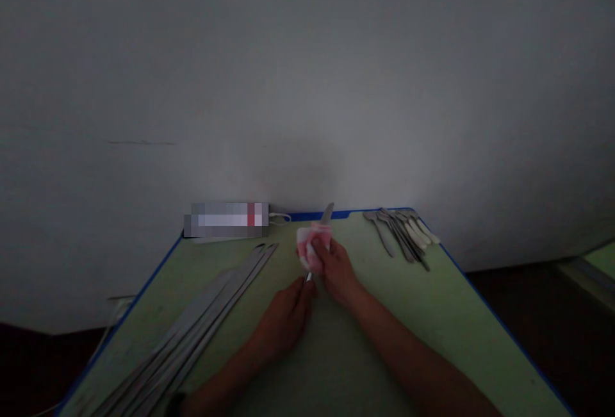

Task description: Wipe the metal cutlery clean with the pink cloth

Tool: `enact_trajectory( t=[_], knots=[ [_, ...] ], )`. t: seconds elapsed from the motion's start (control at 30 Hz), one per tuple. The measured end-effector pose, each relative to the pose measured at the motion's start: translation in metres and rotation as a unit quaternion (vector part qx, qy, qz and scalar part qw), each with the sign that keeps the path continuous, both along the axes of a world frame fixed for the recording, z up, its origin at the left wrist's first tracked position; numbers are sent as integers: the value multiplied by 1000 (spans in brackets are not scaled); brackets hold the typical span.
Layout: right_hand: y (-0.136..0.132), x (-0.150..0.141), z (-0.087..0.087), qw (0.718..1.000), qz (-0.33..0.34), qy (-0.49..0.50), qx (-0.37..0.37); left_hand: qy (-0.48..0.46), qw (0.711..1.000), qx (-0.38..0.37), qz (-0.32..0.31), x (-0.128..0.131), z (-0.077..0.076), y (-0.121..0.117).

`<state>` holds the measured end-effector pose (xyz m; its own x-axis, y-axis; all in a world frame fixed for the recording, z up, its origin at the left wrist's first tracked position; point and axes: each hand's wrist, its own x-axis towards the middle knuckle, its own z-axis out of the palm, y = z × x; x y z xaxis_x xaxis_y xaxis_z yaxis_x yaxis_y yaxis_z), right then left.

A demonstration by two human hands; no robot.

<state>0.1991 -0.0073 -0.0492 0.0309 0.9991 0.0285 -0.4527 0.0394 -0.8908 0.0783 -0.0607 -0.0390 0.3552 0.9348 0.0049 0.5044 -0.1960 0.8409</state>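
Note:
My left hand (284, 319) is closed on the handle end of a table knife (327, 214) over the middle of the green table (432, 314). My right hand (335, 269) is wrapped around a pink and white cloth (311, 242), which is folded about the knife's middle. The blade tip sticks out beyond the cloth, pointing at the wall. The knife's middle is hidden by the cloth and my fingers.
Several long flat metal strips (192, 327) lie diagonally on the table's left side. A bunch of cutlery (403, 232), some with white handles, lies at the far right corner. A blurred-out box (225, 220) and a white cord sit at the far left edge by the wall.

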Motion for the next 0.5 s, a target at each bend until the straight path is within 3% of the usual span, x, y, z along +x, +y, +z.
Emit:
enact_trajectory(
  t=[0.17, 0.4, 0.5],
  knots=[
    [3, -1, -17, 1000, -8, 4, -17, 7, 1000, -24, 15, 2, -6, 2],
    [29, 17, -10, 988, 13, 147, -53, 15, 999, -30, 2, 4, -2, -2],
    [41, 31, -4, 981, 31, 191, -22, 7, 999, -41, -17, 4, 3, -4]
  ],
)
